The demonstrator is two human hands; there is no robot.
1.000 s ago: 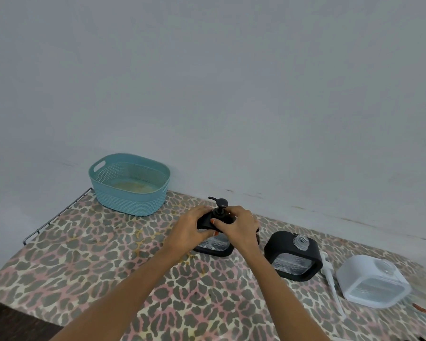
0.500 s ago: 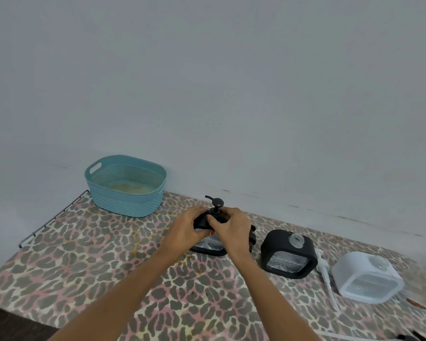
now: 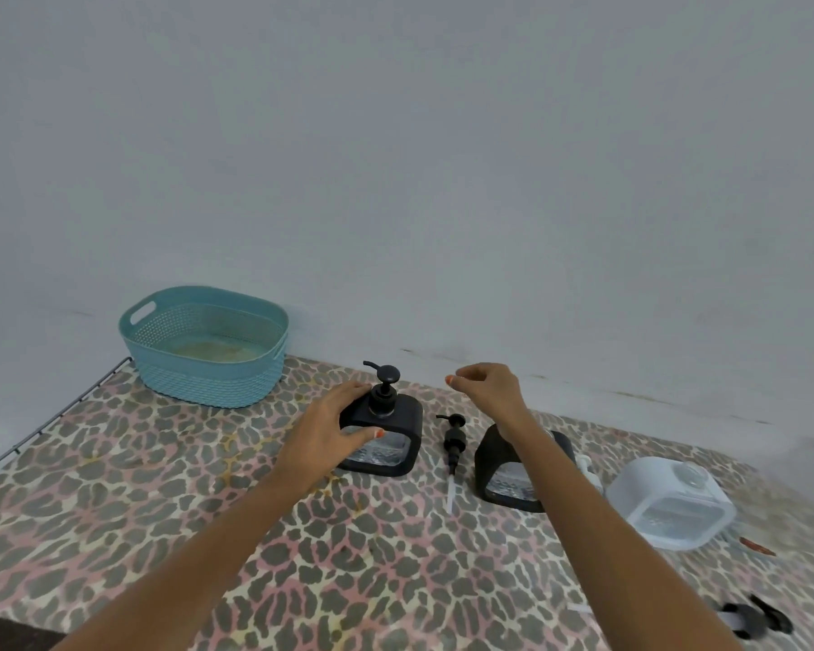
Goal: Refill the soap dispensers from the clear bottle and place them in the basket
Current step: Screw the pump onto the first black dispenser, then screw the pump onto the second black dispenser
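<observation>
Head view: both bare arms reach forward over a leopard-print table [image 3: 161,500] set against a plain wall.
Left hand: the left hand [image 3: 326,429] is clamped on the left side of a black soap dispenser [image 3: 386,439], thumb on its front face, fingers curled round the back.
Right hand: the right hand [image 3: 487,386] hangs in the air with loosely curled, empty fingers, just right of that dispenser's pump and not touching it.
Held dispenser: upright on the table, black pump head [image 3: 385,385] screwed in on top, clear patterned window facing the camera.
Loose pump: a second black pump [image 3: 453,446] lies flat on the table between the held dispenser and the next one, its pale tube pointing toward the camera.
Second black dispenser [image 3: 494,467]: stands under the right forearm, partly hidden by it.
White dispenser [image 3: 668,502]: further right, well apart from both hands.
Basket: a teal basket [image 3: 208,368] sits at the table's far left by the wall, well apart from the left hand.
Change: half a second ago both hands were closed together around the pump on the first dispenser; now the right one has lifted off and moved right, while the left stays on the body.
</observation>
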